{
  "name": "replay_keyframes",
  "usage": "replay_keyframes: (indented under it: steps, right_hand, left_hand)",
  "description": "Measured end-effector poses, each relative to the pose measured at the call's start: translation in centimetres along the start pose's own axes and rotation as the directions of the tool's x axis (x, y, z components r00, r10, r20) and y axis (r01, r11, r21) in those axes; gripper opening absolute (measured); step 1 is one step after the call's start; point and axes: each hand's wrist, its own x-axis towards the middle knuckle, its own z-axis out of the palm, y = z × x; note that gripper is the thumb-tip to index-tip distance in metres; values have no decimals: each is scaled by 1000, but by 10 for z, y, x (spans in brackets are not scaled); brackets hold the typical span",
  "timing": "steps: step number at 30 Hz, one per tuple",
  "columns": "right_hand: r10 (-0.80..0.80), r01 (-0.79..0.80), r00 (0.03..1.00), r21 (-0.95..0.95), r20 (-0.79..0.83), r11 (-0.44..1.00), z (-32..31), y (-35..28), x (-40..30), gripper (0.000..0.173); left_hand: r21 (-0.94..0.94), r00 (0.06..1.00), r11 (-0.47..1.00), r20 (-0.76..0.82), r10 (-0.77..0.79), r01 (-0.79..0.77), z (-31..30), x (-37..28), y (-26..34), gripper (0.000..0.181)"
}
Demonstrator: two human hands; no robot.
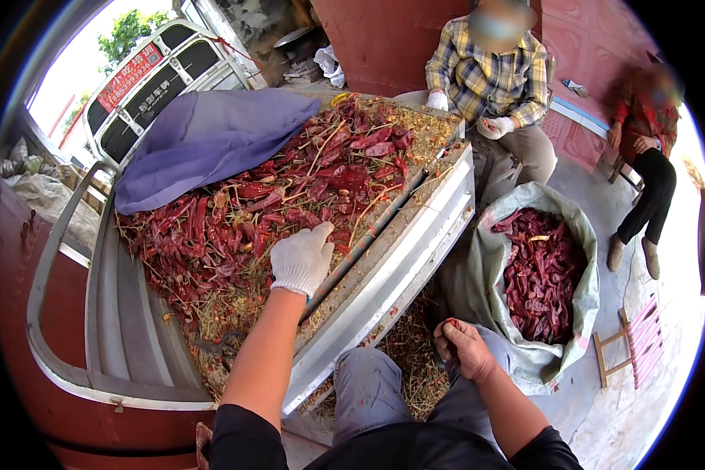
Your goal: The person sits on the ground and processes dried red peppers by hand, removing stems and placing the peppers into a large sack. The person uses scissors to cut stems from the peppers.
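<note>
My left hand (302, 258), in a white knit glove, reaches onto the pile of dried red chili peppers (235, 223) heaped on the truck bed; its fingertips touch the pile, and whether they grip a pepper is hidden. Bare, my right hand (461, 346) is closed around something small and red, likely a piece of chili, beside my knee. To its right stands a pale green woven sack (484, 264) with its rim rolled down, filled with dark red dried chilies (540, 282). A purple-grey cloth (211, 141) covers the far left of the pile.
The lowered metal side panel (382, 282) of the truck bed runs before my knees, with stems and debris below. A gloved person (487, 76) sits at the far corner; another person (646, 129) sits farther right. A small folding stool (640, 343) lies on the right floor.
</note>
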Motion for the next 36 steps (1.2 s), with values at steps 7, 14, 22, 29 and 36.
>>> replay_keyframes:
  steps: [7, 14, 22, 29, 36]
  right_hand:
    - [-16, 16, 1000, -65, -11, 998, 3, -1, -3, 21]
    - [-99, 101, 994, -60, 36, 993, 66, -36, 21, 27]
    - [-40, 93, 987, -353, 154, 931, 98, -45, 23, 25]
    - [-107, 401, 912, -810, 395, 429, 107, -61, 1, 25]
    - [-58, 485, 854, -751, 516, 448, 99, -58, 4, 25]
  left_hand:
    - [-13, 926, 991, -358, 119, -132, 12, -25, -24, 26]
    - [-161, 790, 863, -508, 343, -479, 21, -144, 35, 29]
    - [-637, 929, 682, -317, 193, -359, 37, -182, 69, 26]
    - [-862, 995, 503, -18, 98, -65, 29, -159, 52, 20]
    - [-972, 976, 87, 216, -20, 217, 33, -178, 65, 15]
